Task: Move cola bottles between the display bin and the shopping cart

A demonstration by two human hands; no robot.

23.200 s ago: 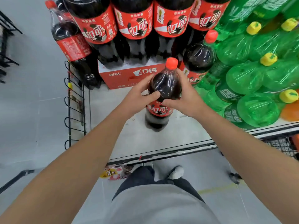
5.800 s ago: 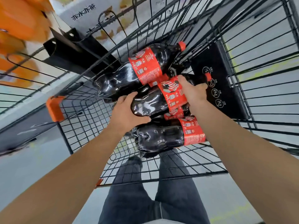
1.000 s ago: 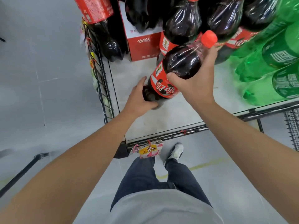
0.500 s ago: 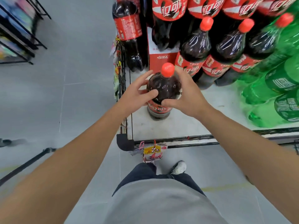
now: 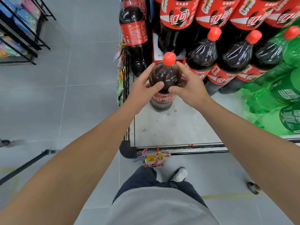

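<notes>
- Grey floor tiles (image 5: 68, 95) spread wide beyond my left hand, running out to a black wire rack (image 5: 21, 34) well off on that side.
- Under both hands lies the pale floor of the display bin (image 5: 178, 127), bare in a broad patch between my wrists and the bin's near edge.
- My left hand (image 5: 142, 90) wraps one side of an upright cola bottle (image 5: 164, 78), thumb curled across its front, fingers round the shoulder.
- My right hand (image 5: 190, 88) clasps the other side the same way, its thumb tip close to my left thumb.
- That bottle stands on the bin floor, red cap (image 5: 169, 58) up, just inside the bin's wire side wall (image 5: 125, 75), which runs close beside my left hand.
- Beyond my fingers a red carton (image 5: 158, 57) and a stack of tall cola bottles (image 5: 177, 21) close off the far side.
- Past my right hand three more capped cola bottles (image 5: 203, 62) stand in a row, the nearest just beside my knuckles.
- Green soda bottles (image 5: 282, 88) lie piled further out that way.
- Nearer me than my wrists, the bin's black front rail (image 5: 181, 150) crosses, with a yellow price tag (image 5: 156, 159) hanging from it.
</notes>
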